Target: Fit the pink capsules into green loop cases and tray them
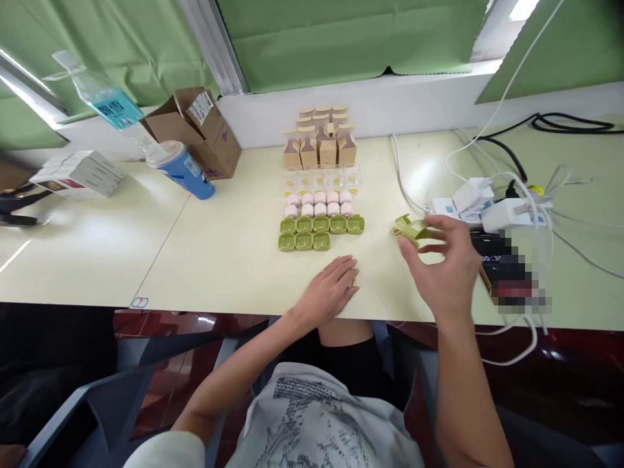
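My right hand (446,266) is raised over the table at the right, pinching a light green folded strip (409,229) between thumb and fingertips. My left hand (329,289) lies palm down near the front edge, its fingers stretched out. A small yellowish bit (353,282) shows beside its thumb; the rest is hidden. Beyond the left hand stand two rows of small green cups (320,240), several in each. Behind them sit rows of small pale pink pieces (320,209), clear containers with yellow marks (319,175) and small open brown paper boxes (328,153).
A blue cup (182,172), a clear bottle (110,104), a cardboard box (202,136) and white boxes (80,175) are at the left. White chargers (472,198), tangled cables (531,188) and a dark phone with a timer (500,260) lie at the right.
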`<state>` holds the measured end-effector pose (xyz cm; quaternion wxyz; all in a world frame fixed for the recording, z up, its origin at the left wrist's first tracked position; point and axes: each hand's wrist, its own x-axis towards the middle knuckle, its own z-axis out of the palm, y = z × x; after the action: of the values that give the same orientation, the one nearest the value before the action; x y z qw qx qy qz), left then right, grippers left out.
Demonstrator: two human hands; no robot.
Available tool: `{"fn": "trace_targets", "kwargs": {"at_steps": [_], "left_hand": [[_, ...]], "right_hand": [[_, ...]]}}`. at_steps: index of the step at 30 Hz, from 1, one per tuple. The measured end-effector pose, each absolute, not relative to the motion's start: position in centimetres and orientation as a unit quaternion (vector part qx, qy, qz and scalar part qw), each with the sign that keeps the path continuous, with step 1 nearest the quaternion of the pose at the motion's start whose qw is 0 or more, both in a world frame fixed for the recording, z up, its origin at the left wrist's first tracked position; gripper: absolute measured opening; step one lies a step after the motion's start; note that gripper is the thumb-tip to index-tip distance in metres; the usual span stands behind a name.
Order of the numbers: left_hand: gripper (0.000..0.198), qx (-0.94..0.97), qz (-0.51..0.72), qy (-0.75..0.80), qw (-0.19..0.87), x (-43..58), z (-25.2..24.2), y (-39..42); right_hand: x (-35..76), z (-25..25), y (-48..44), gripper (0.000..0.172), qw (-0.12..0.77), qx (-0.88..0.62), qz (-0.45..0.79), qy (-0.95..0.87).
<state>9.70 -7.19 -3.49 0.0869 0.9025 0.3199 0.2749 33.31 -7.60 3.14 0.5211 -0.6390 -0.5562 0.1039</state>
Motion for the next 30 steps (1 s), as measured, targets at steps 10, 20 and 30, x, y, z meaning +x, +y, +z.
{"fn": "trace_targets", "kwargs": {"at_steps": [10, 20, 30], "left_hand": [[0.023, 0.733, 0.527, 0.365, 0.227, 6.2, 0.5, -8.0], [0.004, 0.680, 0.528, 0.406, 0.307, 4.2, -0.5, -7.6], [0.007, 0.684, 0.544, 0.375, 0.310, 3.8, 0.1, -7.9]], "right_hand": [[27.8, 2.0, -8.4, 0.038, 0.562, -0.405, 0.425, -0.583], [25.9, 1.1, -8.9, 0.039, 0.525, -0.394, 0.412, -0.633], [25.4, 1.5, -9.9, 0.030, 0.501, -0.416, 0.390, -0.651]]}}
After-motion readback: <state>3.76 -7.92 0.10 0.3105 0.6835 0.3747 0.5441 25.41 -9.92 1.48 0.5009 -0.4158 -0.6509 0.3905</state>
